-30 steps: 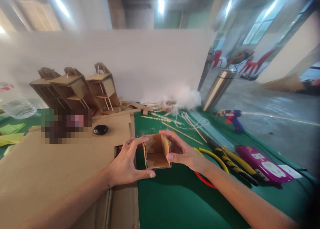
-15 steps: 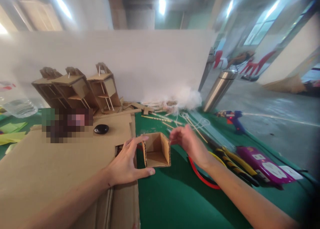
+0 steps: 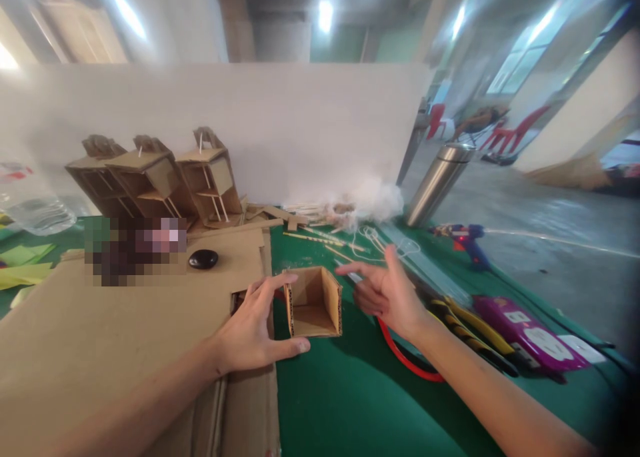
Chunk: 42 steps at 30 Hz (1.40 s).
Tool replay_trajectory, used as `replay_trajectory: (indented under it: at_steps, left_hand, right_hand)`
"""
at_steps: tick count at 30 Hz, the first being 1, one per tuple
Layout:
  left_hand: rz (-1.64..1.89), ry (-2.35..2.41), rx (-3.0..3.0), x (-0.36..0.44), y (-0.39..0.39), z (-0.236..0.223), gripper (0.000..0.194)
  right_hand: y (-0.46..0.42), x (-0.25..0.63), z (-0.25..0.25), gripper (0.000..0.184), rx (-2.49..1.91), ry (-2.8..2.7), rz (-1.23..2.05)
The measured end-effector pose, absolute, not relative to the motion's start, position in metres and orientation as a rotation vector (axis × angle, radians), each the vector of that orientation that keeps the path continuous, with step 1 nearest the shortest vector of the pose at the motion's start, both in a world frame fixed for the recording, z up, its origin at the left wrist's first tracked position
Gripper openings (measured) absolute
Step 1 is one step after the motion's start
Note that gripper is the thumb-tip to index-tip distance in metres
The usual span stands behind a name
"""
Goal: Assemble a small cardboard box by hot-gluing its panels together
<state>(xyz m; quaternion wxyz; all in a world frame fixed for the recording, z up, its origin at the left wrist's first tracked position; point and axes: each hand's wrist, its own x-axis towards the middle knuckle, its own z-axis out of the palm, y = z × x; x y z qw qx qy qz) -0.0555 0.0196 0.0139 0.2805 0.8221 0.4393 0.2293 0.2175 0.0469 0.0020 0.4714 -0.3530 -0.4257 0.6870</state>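
A small open cardboard box stands on the green mat in front of me. My left hand grips its left wall, thumb at the front corner and fingers curled over the top edge. To the right of the box my right hand hovers free, fingers spread apart, index finger pointing left, holding nothing. It is a short way from the box and not touching it.
A large cardboard sheet with a black pebble lies at left. Cardboard models stand at the back. Wooden sticks, white fluff, a steel flask, glue gun, pliers, purple power strip and red ring crowd the right.
My right hand has let go of the box's right wall, lifted away to the right and opened its fingers. My left hand and the box have stayed put.
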Motion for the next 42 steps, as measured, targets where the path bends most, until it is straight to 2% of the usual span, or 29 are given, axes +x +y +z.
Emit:
replay_trajectory:
  at_steps: [5, 16, 20, 27, 33, 39, 42]
  left_hand:
    - [0.603, 1.165, 2.211, -0.055, 0.019, 0.016, 0.082]
    - [0.614, 1.146, 2.224, -0.057, 0.019, 0.014, 0.084]
    - [0.628, 1.145, 2.214, -0.055, 0.018, 0.019, 0.084]
    - [0.602, 1.138, 2.26, -0.054, 0.018, 0.022, 0.084]
    - [0.587, 1.115, 2.265, -0.052, 0.017, 0.025, 0.084]
    - [0.638, 1.111, 2.245, -0.052, 0.018, 0.022, 0.08]
    - [0.636, 1.097, 2.257, -0.054, 0.019, 0.019, 0.084]
  right_hand:
    - [0.043, 0.216, 0.008, 0.091, -0.915, -1.062, 1.599]
    - [0.042, 0.212, 0.015, 0.077, -0.964, -1.177, 1.449]
    - [0.041, 0.213, 0.008, 0.072, -0.944, -1.293, 1.511]
    - [0.037, 0.212, -0.01, 0.09, -0.868, -1.543, 1.61]
    - [0.037, 0.208, -0.006, 0.075, -0.749, -1.563, 1.688]
    - [0.036, 0.208, -0.004, 0.069, -0.737, -1.552, 1.682]
    - [0.035, 0.206, -0.003, 0.069, -0.743, -1.546, 1.671]
